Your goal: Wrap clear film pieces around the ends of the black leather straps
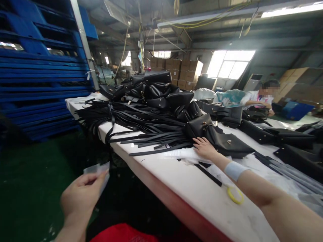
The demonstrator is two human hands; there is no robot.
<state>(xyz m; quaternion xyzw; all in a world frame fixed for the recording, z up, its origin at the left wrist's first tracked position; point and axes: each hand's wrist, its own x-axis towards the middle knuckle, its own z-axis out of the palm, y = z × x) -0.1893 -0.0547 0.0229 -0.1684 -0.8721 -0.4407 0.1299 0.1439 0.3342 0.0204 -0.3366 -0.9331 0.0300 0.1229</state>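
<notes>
Daylight is pouring through the window (222,64), blowing out its panes, while a lamp (290,10) is glaring at top right. Haze is greying the roof (272,35). The tabletop (156,174) is throwing back pale light; the floor (27,181) is lying in deep shadow. The bags (232,143) are showing a soft sheen. My left fingers (84,179) are looking slightly blurred, and the wide lens is tilting the pallets (42,72) and stretching my right forearm (285,205). Pixel blocks are masking one person (252,97).
</notes>
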